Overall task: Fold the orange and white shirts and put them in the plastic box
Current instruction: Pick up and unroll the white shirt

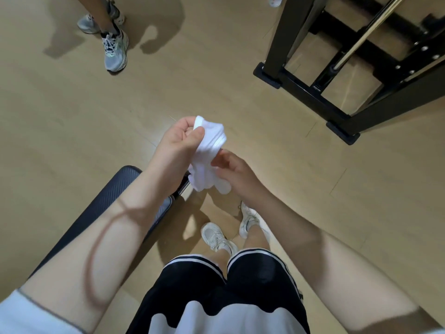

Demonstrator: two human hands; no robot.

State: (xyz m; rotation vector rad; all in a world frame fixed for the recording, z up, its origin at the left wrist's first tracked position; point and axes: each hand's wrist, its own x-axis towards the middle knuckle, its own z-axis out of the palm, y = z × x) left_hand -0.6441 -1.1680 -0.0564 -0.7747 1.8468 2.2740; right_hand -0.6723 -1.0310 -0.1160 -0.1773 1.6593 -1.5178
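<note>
Overhead, the wooden floor (72, 121) carries a black metal frame (337, 68) at its far right and a dark padded bench (101, 203) at near left. No plastic box or orange shirt shows. Held in mid-air, the bunched white garment (212, 160) is pinched by the left hand (180, 138) above and the right hand (231, 169) below. Judging so, folding is just beginning; next it needs spreading flat.

A bunched cloth (208, 155) sits between the left hand (179, 138) above and right hand (237, 172) below.
</note>
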